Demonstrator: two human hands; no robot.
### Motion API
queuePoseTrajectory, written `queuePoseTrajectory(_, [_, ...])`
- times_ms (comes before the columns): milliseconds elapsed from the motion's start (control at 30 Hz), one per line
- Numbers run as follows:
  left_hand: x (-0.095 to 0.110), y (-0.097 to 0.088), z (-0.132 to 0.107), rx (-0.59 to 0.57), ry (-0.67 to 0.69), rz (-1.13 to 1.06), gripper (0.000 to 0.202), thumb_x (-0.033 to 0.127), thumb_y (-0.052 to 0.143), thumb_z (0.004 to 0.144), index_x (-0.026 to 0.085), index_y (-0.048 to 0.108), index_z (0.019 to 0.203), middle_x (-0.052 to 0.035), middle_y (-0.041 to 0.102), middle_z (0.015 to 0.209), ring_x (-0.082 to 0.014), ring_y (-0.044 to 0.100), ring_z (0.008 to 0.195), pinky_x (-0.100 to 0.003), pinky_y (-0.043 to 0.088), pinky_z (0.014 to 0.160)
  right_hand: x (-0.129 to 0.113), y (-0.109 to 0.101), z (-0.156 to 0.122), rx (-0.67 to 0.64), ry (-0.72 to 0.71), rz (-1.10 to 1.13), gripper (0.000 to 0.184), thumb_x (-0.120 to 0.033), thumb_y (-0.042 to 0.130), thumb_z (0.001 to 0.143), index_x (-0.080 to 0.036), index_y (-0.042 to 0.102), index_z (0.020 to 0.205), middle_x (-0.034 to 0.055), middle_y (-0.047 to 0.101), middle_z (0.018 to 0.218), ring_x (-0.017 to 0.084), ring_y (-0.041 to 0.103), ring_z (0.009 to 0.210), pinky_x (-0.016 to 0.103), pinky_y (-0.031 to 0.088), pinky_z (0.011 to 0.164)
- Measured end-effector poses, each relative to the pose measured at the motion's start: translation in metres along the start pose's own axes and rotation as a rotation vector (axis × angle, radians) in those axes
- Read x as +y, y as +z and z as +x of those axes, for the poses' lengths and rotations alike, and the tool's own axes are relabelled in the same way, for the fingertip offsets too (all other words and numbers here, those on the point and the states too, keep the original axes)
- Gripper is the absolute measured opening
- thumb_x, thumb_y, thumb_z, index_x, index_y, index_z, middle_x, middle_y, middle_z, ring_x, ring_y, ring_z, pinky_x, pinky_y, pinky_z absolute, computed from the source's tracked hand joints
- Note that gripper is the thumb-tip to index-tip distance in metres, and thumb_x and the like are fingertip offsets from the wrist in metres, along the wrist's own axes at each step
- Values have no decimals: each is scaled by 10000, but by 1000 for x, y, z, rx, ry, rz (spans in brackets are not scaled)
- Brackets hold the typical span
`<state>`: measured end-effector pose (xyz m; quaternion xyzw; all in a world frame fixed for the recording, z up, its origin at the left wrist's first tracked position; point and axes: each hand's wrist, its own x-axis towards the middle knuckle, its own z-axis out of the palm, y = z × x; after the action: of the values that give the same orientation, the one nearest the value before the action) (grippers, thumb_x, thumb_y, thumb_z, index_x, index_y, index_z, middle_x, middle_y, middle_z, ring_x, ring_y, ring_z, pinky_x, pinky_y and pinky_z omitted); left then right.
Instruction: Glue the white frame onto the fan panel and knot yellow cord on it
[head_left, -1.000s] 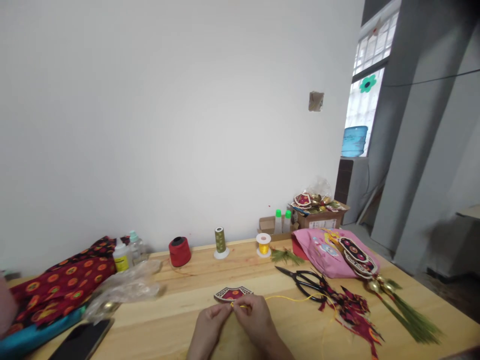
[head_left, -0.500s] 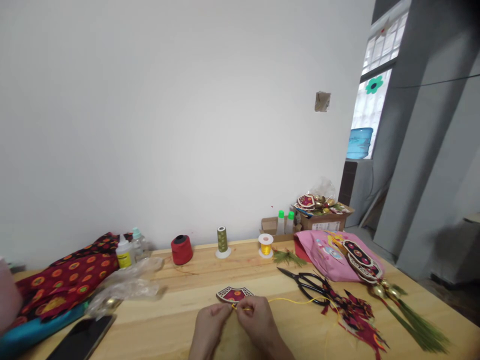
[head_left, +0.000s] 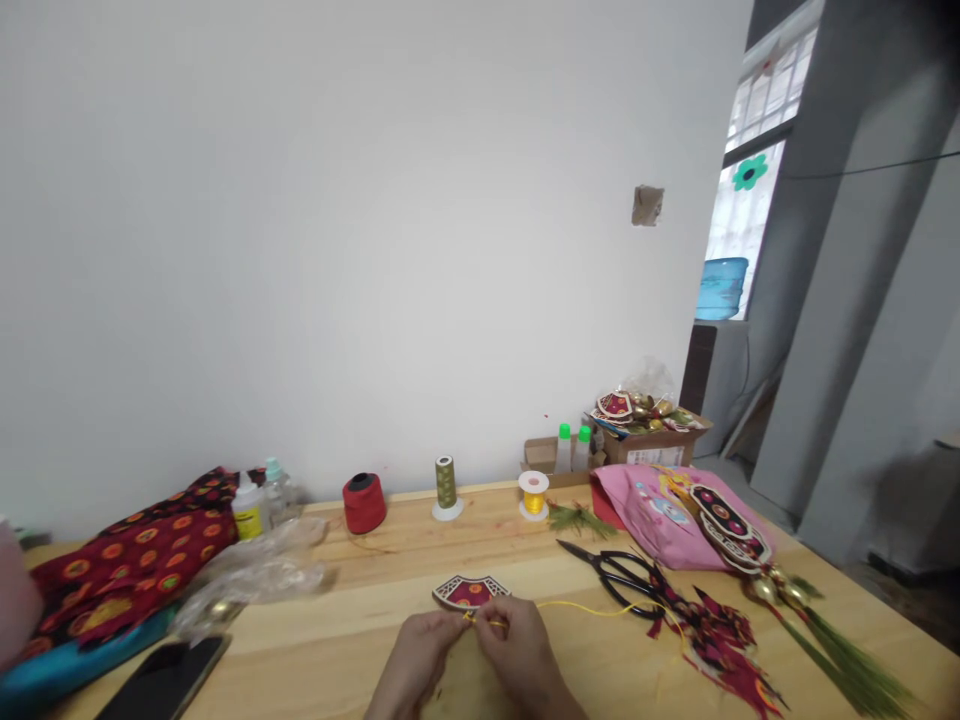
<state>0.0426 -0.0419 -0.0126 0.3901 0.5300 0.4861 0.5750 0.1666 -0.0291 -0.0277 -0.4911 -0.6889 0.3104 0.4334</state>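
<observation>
At the frame's lower centre, that fan-shaped ornament point(head_left: 471, 592) points its ends left and right, long axis crosswise; the right hand's point(head_left: 519, 642) grip pinches yellow cord point(head_left: 577, 606), the left hand's point(head_left: 421, 648) is pressed together, contents hidden.

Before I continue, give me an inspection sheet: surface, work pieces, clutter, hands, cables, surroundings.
Surface: pale wooden table against a white wall.
Work pieces: fan-shaped ornament just beyond the fingertips; yellow cord trails right toward fabric scraps.
Clutter: black scissors by the scraps; phone, clear plastic bag and patterned cloth at left.
Hands: right hand pinches the cord; left hand has its fingertips at the cord near the ornament, exact grip unclear.
Cables: dark cable strung at upper right, away from the table.
Surroundings: barred window and blue water bottle at right.
</observation>
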Motion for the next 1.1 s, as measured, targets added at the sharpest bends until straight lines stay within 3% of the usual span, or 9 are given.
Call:
queuePoseTrajectory(167, [2,0,0,-131,-5,-131,285,377,679,479,118,673,597,-23,608,462,-141,528,477,-269,404,588,-2,-2,0,-21,-15,-31,213,-170,429,675,-191,638,640,14,640,624,123,561,570,187,397,519])
queuePoseTrajectory(333, [3,1,-1,-85,0,-89,303,393,672,481,114,655,597,-20,610,483,-134,521,492,-253,392,568,-3,-2,-1,-37,7,3,206,-187,432,675,-173,632,629,28,643,634,130,567,587,195,404,544])
queuePoseTrajectory(400, [2,2,1,-29,-11,-45,320,422,669,457,118,626,546,11,554,410,-96,455,402,-217,352,460,-2,-1,-1,-39,28,66,205,-205,433,680,-162,627,628,31,638,636,133,564,593,197,403,548])
queuePoseTrajectory(467, [-1,1,3,15,-37,-5,340,450,658,445,124,596,521,70,420,300,-48,300,286,-186,233,343,0,-1,-1,-43,48,141,213,-215,426,684,-157,615,605,24,620,607,130,547,582,198,394,537])
queuePoseTrajectory(567, [-5,0,5,34,-47,25,368,494,628,447,138,546,491,112,292,265,-24,175,252,-178,108,315,0,-2,1,-70,97,308,195,-192,417,660,-152,594,589,-7,552,517,104,488,510,188,358,488])
queuePoseTrajectory(700, [-4,0,2,34,-34,54,396,529,604,451,146,502,464,86,359,305,-22,212,273,-177,107,340,-4,-8,2,-259,216,624,184,-197,401,620,-138,570,664,-46,477,442,51,351,338,160,254,361])
queuePoseTrajectory(800, [-1,2,-2,-14,3,96,401,518,610,458,132,512,421,63,388,312,-25,220,296,-189,120,352,-8,-9,2,-361,239,703,243,-268,430,636,-132,557,791,-40,514,477,37,319,277,158,206,309])
queuePoseTrajectory(933, [-1,4,-4,-57,119,161,386,502,572,510,136,517,401,23,484,392,-66,341,395,-202,221,414,-9,-3,0,-311,210,641,250,-297,497,642,-133,576,813,-55,485,446,19,291,277,151,210,319])
queuePoseTrajectory(1100, [-7,1,1,-55,87,181,329,454,537,507,154,469,392,38,441,342,-49,246,342,-207,141,388,-4,5,-3,-247,94,513,211,-253,491,686,-157,599,839,-36,489,476,64,443,399,174,340,427])
